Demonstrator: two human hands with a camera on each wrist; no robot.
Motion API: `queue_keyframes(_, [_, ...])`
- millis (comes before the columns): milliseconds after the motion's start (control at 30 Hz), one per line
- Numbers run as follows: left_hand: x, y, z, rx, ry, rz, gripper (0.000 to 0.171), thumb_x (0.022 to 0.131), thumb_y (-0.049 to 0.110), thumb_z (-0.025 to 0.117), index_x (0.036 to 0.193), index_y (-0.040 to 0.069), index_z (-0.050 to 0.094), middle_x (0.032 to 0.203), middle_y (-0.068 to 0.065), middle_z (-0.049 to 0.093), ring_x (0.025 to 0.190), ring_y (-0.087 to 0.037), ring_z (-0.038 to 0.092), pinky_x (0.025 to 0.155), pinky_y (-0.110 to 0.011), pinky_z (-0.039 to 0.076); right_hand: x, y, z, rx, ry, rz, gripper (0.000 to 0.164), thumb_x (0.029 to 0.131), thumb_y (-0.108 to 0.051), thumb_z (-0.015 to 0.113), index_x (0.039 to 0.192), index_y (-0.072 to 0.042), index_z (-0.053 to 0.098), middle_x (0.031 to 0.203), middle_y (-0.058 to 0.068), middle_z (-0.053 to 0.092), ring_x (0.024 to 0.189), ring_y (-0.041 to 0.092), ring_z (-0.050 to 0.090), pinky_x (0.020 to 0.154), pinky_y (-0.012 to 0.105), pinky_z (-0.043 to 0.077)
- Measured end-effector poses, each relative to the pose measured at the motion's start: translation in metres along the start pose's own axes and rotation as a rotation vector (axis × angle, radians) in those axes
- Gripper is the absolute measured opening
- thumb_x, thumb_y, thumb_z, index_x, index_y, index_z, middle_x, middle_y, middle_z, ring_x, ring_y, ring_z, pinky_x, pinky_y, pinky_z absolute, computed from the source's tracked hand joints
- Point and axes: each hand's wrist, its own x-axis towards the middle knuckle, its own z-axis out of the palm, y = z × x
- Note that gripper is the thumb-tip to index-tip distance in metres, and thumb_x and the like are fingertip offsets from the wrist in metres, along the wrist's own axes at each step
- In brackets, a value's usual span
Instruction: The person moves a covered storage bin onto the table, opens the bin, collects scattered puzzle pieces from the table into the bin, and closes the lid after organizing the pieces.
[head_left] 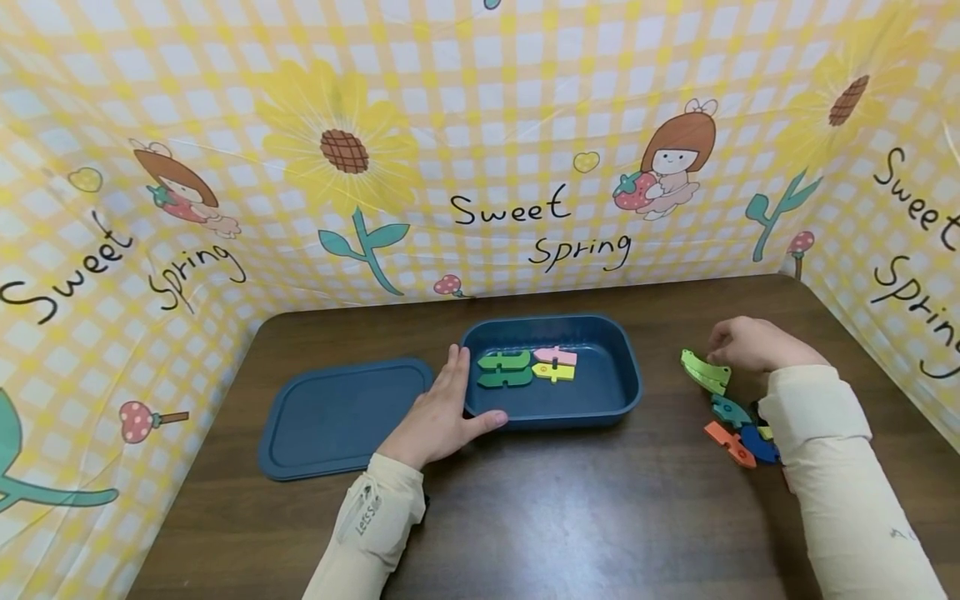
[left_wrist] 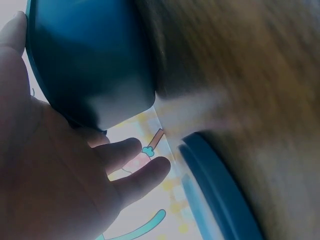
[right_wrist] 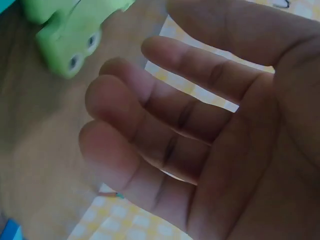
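On the bench, the box sits near the frame's centre, with the lid to its left. Four flat pieces lie in the box, left to middle, as two pairs side by side. The left grip touches the box's left end. At right, loose pieces lie clustered, the right grip just beside their upper end. Behind the bench hangs a cloth.

- The person's left sleeve is long and cream.
- Dark, curly writing sits on it near the wrist.
- A small black bit peeks out there.
- The right sleeve is cream too.
- Its cuff is wide and puffy.
- A little dark squiggle marks it.
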Motion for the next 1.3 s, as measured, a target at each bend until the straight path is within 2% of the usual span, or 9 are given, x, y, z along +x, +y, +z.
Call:
queue_keyframes(100, [0.0, 0.001, 0.0, 0.001, 0.002, 0.004, 0.11, 0.091, 0.068, 0.06, 0.162, 0.019, -0.008, 0.165, 0.004, -0.017, 0.152, -0.02, -0.001, 0.115, -0.063, 0.014, -0.009, 0.014, -0.001, 0.045, 0.003, 0.011, 0.026, 0.097, -0.014, 0.063, 0.114, 0.006, 0.066, 0.092, 0.014, 0.065, 0.064, 0.024, 0.054, 0.056, 0.039, 0.046])
queue_keyframes(167, [0.0, 0.001, 0.0, 0.002, 0.002, 0.002, 0.11, 0.091, 0.068, 0.06, 0.163, 0.019, -0.008, 0.165, 0.004, -0.017, 0.152, -0.02, -0.001, 0.115, -0.063, 0.014, -0.014, 0.023, -0.002, 0.074, -0.002, 0.023, 0.025, 0.097, -0.013, 0.061, 0.113, 0.006, 0.064, 0.077, 0.009, 0.06, 0.053, 0.02, 0.048, 0.052, 0.038, 0.043])
queue_keyframes(300, [0.0, 0.001, 0.0, 0.003, 0.003, 0.0, 0.11, 0.091, 0.068, 0.06, 0.163, 0.018, -0.007, 0.165, 0.004, -0.017, 0.152, -0.02, -0.001, 0.115, -0.063, 0.014, -0.023, 0.04, -0.004, 0.093, -0.024, 0.046, 0.021, 0.099, -0.011, 0.058, 0.11, 0.006, 0.063, 0.06, 0.002, 0.048, 0.049, 0.016, 0.044, 0.049, 0.035, 0.041])
queue_keyframes(533, [0.001, 0.002, 0.001, 0.015, 0.007, 0.006, 0.11, 0.091, 0.069, 0.059, 0.163, 0.017, -0.006, 0.167, 0.001, -0.015, 0.153, -0.023, 0.001, 0.115, -0.064, 0.015, -0.038, 0.063, 0.006, 0.158, -0.122, 0.024, 0.013, 0.095, -0.002, 0.06, 0.104, 0.004, 0.065, 0.064, 0.002, 0.049, 0.051, 0.016, 0.046, 0.048, 0.033, 0.043])
queue_keyframes(667, [0.001, 0.003, 0.0, 0.014, 0.004, 0.006, 0.111, 0.091, 0.069, 0.059, 0.163, 0.017, -0.006, 0.167, -0.001, -0.014, 0.153, -0.022, 0.001, 0.115, -0.064, 0.015, -0.044, 0.07, 0.015, 0.18, -0.151, 0.046, 0.015, 0.094, -0.012, 0.067, 0.103, 0.0, 0.065, 0.065, 0.001, 0.049, 0.05, 0.016, 0.045, 0.047, 0.032, 0.043])
queue_keyframes(833, [0.001, 0.003, 0.0, 0.018, 0.003, 0.003, 0.111, 0.091, 0.07, 0.059, 0.163, 0.017, -0.006, 0.166, 0.002, -0.016, 0.152, -0.021, 0.0, 0.115, -0.063, 0.015, -0.045, 0.072, 0.024, 0.131, -0.1, 0.05, 0.023, 0.094, -0.029, 0.072, 0.09, -0.011, 0.06, 0.065, 0.001, 0.047, 0.05, 0.016, 0.047, 0.047, 0.033, 0.044])
queue_keyframes(1067, [0.0, 0.0, 0.001, 0.018, 0.004, 0.0, 0.111, 0.091, 0.07, 0.059, 0.163, 0.018, -0.007, 0.166, 0.003, -0.017, 0.153, -0.023, 0.001, 0.115, -0.064, 0.015, -0.049, 0.076, 0.028, 0.068, -0.061, 0.087, 0.031, 0.101, -0.027, 0.06, 0.075, -0.012, 0.054, 0.06, -0.001, 0.044, 0.047, 0.015, 0.045, 0.046, 0.032, 0.043])
queue_keyframes(1200, [-0.001, 0.0, 0.0, 0.019, 0.004, -0.003, 0.111, 0.091, 0.07, 0.059, 0.163, 0.018, -0.008, 0.167, 0.0, -0.015, 0.153, -0.022, 0.0, 0.115, -0.064, 0.015, -0.054, 0.079, 0.031, 0.042, -0.036, 0.129, 0.031, 0.102, -0.025, 0.055, 0.076, -0.008, 0.055, 0.061, 0.001, 0.045, 0.047, 0.016, 0.047, 0.048, 0.033, 0.044])
queue_keyframes(1300, [-0.001, 0.001, 0.0, 0.017, 0.004, 0.0, 0.111, 0.09, 0.071, 0.058, 0.163, 0.017, -0.007, 0.167, -0.001, -0.014, 0.153, -0.022, 0.0, 0.115, -0.064, 0.015, -0.058, 0.077, 0.034, -0.005, 0.017, 0.115, 0.033, 0.099, -0.032, 0.061, 0.08, -0.006, 0.055, 0.064, 0.002, 0.046, 0.051, 0.017, 0.047, 0.05, 0.034, 0.042])
